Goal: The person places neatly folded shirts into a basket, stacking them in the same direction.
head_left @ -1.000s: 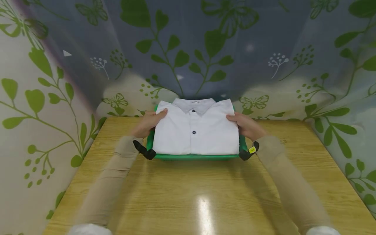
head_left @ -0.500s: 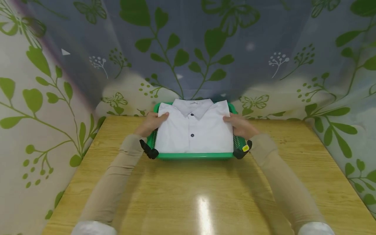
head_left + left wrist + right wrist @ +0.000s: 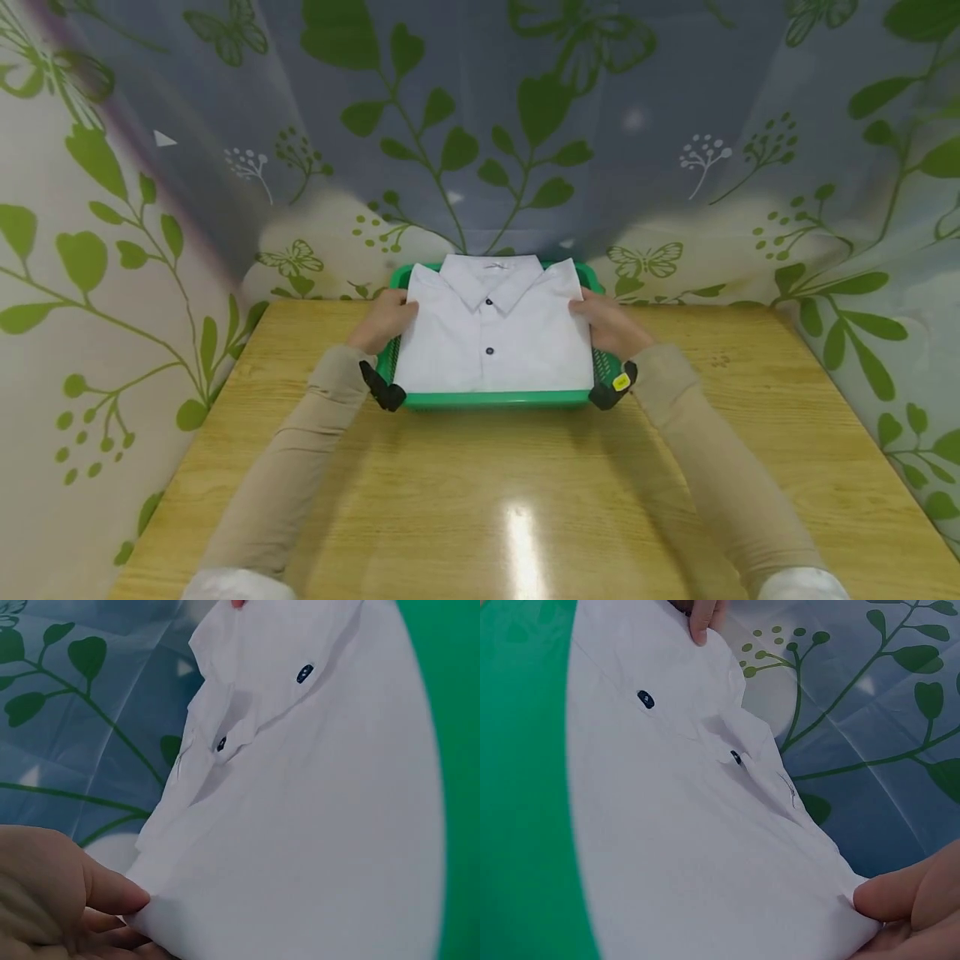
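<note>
A folded white shirt [image 3: 442,350] with a collar and dark buttons lies inside a green plastic basket [image 3: 495,399], collar toward the wall. At its left side edge my left hand [image 3: 385,319] pinches the cloth, thumb on top and fingers underneath. My right hand [image 3: 613,323] pinches the opposite edge in the same way. The left wrist view shows the thumb [image 3: 120,892] pressing the shirt's corner, with the other fingers partly hidden below. In the right wrist view, the thumb [image 3: 892,894] bends the fabric near the shoulder.
The basket stands on a wooden table [image 3: 465,492], near its back edge. Behind it hangs a curtain [image 3: 480,125] printed with leaves and butterflies, which also closes off both sides. Black camera mounts [image 3: 384,387] on the wrists overlap the basket's front corners.
The shirt has lowered into the basket, and more of the green rim shows around it. Both hands have come down with it, the right one also shifting inward.
</note>
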`<action>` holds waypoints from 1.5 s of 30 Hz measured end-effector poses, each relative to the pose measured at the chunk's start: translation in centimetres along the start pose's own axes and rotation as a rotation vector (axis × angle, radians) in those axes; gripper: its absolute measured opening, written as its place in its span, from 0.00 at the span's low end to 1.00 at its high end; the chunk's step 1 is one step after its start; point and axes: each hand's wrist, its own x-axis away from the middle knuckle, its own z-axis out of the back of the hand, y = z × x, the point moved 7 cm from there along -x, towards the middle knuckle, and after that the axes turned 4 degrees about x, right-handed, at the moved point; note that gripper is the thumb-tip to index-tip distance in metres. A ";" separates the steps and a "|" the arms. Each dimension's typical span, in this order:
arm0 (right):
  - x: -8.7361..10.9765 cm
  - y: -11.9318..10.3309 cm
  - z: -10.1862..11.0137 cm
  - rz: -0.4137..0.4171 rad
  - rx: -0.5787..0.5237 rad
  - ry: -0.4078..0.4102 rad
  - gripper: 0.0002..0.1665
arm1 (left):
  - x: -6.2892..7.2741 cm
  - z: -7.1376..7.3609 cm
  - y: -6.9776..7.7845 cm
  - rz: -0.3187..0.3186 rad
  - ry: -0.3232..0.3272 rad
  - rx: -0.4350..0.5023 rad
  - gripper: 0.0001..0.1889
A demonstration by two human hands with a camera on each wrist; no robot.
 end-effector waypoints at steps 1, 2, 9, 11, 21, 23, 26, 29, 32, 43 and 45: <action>0.0 0.0 0.0 0.005 -0.003 0.008 0.35 | 0.0 -0.1 0.0 0.008 -0.004 -0.001 0.17; 0.1 0.0 0.1 0.010 -0.012 0.019 0.35 | 0.0 -0.1 0.0 0.015 -0.005 -0.004 0.19; 0.8 -1.1 0.8 0.152 -0.040 0.073 0.33 | 0.0 -0.5 0.5 -0.001 0.014 0.016 0.26; 1.2 -1.4 0.9 0.181 -0.012 0.079 0.32 | 0.1 -0.3 0.9 -0.039 0.043 0.000 0.24; 2.5 -2.1 1.6 0.191 0.104 0.262 0.29 | 1.0 -0.2 2.8 -0.142 0.038 0.009 0.24; 2.7 -2.3 1.5 0.214 0.112 0.303 0.28 | 1.0 -0.4 2.8 -0.139 0.007 0.045 0.23; 3.0 -2.4 1.7 0.263 0.044 0.401 0.26 | 0.8 -1.1 2.6 -0.121 -0.053 0.116 0.23; 3.0 -2.3 1.7 0.271 -0.066 0.411 0.25 | 0.6 -1.6 2.0 -0.081 -0.117 0.178 0.24; 2.5 -1.5 1.1 0.175 -0.133 0.301 0.27 | 0.6 -1.7 1.3 -0.039 -0.153 0.216 0.25; 2.4 1.0 -0.1 -0.032 -0.094 0.125 0.36 | 2.4 -2.0 0.7 0.008 -0.235 0.209 0.30; 2.8 1.2 -0.2 -0.042 -0.084 0.116 0.36 | 3.1 -2.0 0.6 0.028 -0.252 0.213 0.31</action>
